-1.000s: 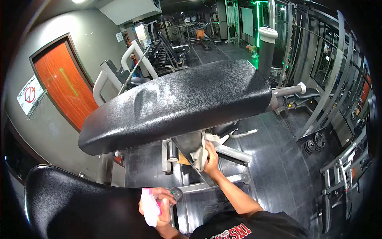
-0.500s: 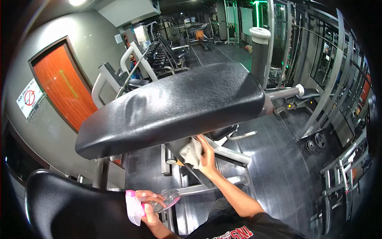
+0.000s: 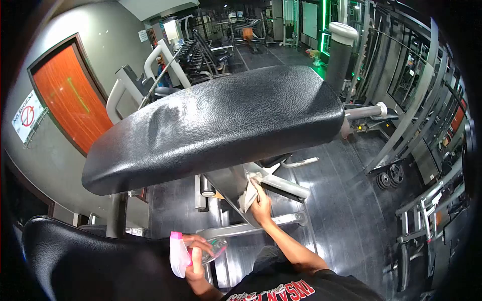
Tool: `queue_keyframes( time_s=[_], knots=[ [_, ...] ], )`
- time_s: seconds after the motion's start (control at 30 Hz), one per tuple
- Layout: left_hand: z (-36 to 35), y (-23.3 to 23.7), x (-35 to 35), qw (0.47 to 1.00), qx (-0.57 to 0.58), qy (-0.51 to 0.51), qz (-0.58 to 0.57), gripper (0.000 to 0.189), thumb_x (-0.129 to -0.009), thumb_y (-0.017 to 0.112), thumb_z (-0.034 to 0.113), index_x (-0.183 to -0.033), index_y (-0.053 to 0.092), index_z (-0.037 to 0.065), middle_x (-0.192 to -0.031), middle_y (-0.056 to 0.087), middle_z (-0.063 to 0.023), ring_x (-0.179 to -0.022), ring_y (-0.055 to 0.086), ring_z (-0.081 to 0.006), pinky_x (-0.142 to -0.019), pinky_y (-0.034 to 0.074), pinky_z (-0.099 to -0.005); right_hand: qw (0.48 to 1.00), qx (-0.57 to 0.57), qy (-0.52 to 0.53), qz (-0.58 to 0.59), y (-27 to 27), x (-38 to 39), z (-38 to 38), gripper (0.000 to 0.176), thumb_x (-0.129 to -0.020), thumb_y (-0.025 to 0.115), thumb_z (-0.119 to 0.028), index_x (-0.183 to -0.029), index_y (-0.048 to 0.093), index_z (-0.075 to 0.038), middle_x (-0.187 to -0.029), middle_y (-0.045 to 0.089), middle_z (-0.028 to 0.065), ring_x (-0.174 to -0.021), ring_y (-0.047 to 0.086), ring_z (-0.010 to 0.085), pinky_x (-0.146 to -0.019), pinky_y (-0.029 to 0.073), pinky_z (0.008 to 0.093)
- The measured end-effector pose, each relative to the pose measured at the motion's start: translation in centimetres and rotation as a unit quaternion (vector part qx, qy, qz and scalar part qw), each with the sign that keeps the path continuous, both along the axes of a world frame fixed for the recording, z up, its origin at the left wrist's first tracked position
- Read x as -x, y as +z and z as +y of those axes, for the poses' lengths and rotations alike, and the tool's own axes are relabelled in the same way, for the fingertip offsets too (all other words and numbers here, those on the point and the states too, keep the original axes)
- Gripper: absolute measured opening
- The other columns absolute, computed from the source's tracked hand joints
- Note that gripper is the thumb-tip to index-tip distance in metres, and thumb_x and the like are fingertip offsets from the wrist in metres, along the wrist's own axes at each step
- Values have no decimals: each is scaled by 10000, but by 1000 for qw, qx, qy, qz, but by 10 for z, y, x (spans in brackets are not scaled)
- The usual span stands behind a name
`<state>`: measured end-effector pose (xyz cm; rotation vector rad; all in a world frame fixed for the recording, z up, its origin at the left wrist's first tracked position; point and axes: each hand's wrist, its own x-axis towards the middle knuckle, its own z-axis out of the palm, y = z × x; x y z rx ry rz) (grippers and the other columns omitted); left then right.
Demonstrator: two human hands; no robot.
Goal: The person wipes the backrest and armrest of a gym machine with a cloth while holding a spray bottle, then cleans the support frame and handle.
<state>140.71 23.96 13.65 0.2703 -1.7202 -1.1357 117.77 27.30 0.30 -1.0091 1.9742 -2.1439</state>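
A clear spray bottle [image 3: 217,249] with a pink and white spray head is held in my left hand [image 3: 197,253], low in the view beside the black seat back [image 3: 100,263]. My right hand [image 3: 260,204] grips a pale cloth [image 3: 248,196] and presses it against the dark metal post [image 3: 228,183] under the long black padded cushion [image 3: 216,120]. The cushion's top is creased and shiny, and it spans the middle of the view above both hands.
An orange door [image 3: 70,95] and a no-smoking sign [image 3: 28,116] are on the left. Dumbbell racks [image 3: 188,62] stand behind the cushion. Weight plates [image 3: 396,173] and metal frames line the right side. A silver base bar [image 3: 246,227] runs below the post.
The view has shifted slightly, with the cushion now lower at its right end and further left overall. My right hand and the cloth have moved a little along the post. The bottle stays in my left hand.
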Motion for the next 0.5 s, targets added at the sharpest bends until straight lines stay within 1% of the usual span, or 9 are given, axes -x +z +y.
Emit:
queue_keyframes(
  time_s=[0.1, 0.17, 0.2, 0.23, 0.27, 0.3, 0.37, 0.43, 0.5],
  knots=[
    [-2, -5, -1, 1000, -18, -9, 15, 280, -944, 483, 193, -1141, 424, 2, -743, 544, -143, -496, 555, -191, -557, 488, -336, 987, 91, -35, 129, 66, 1, -23, 440, -855, 489, 26, -1295, 498, 33, -1258, 570, 208, -1186, 545, 273, -995, 400, 322],
    [-1, -4, 0, 999, -23, -15, 26, 281, -940, 490, 185, -1143, 424, 4, -774, 537, -149, -477, 552, -193, -527, 492, -340, 977, 95, -44, 187, 104, -1, -29, 394, -838, 526, 25, -1230, 502, 56, -1233, 556, 208, -1169, 532, 307, -986, 391, 353],
    [-1, -4, 0, 999, -21, -11, 27, 281, -940, 490, 185, -1143, 424, 4, -774, 537, -149, -477, 552, -193, -527, 492, -340, 975, 105, -42, 190, 103, -2, -33, 411, -828, 548, 20, -1235, 492, 45, -1243, 538, 217, -1176, 517, 325, -987, 387, 369],
    [-2, -5, 0, 998, -46, -15, 33, 273, -939, 492, 179, -1137, 424, 4, -724, 555, -140, -544, 559, -204, -594, 482, -348, 974, 114, -41, 193, 101, -2, -36, 431, -819, 571, 14, -1240, 482, 33, -1254, 519, 226, -1184, 503, 344, -987, 383, 384],
    [-1, -6, -1, 997, -71, -19, 38, 265, -937, 494, 172, -1131, 424, 5, -675, 574, -131, -611, 566, -215, -662, 473, -355, 960, 133, -42, 242, 85, 1, -36, 537, -735, 615, 9, -1259, 497, 7, -1224, 532, 250, -1148, 505, 424, -976, 389, 443],
    [0, -6, -2, 994, -97, -22, 44, 258, -936, 497, 165, -1125, 424, 5, -626, 593, -121, -679, 574, -227, -729, 463, -363, 955, 147, -73, 247, 57, 0, -46, 575, -696, 656, -10, -1250, 505, -2, -1210, 521, 264, -1117, 509, 433, -961, 394, 455],
    [1, -5, -1, 993, -109, -10, 43, 252, -933, 497, 157, -1121, 428, 4, -610, 592, -114, -674, 570, -226, -732, 461, -363, 961, 82, -98, 245, 24, -6, -31, 603, -686, 647, 10, -1269, 490, -3, -1176, 531, 265, -1095, 511, 437, -959, 398, 461],
    [-2, -8, -1, 995, -92, -18, 34, 258, -929, 501, 150, -1125, 425, 1, -619, 593, -123, -654, 572, -225, -739, 457, -365, 969, 9, -117, 219, -28, -4, -24, 600, -715, 627, 17, -1295, 474, -12, -1199, 529, 260, -1115, 503, 438, -971, 398, 454],
    [-3, -9, 0, 995, -84, -26, 47, 258, -926, 506, 138, -1123, 430, -10, -623, 591, -123, -646, 577, -220, -720, 472, -367, 988, -36, -92, 117, -49, -7, -11, 542, -768, 558, 35, -1302, 480, -15, -1245, 541, 220, -1170, 517, 363, -994, 404, 399]
  ],
)
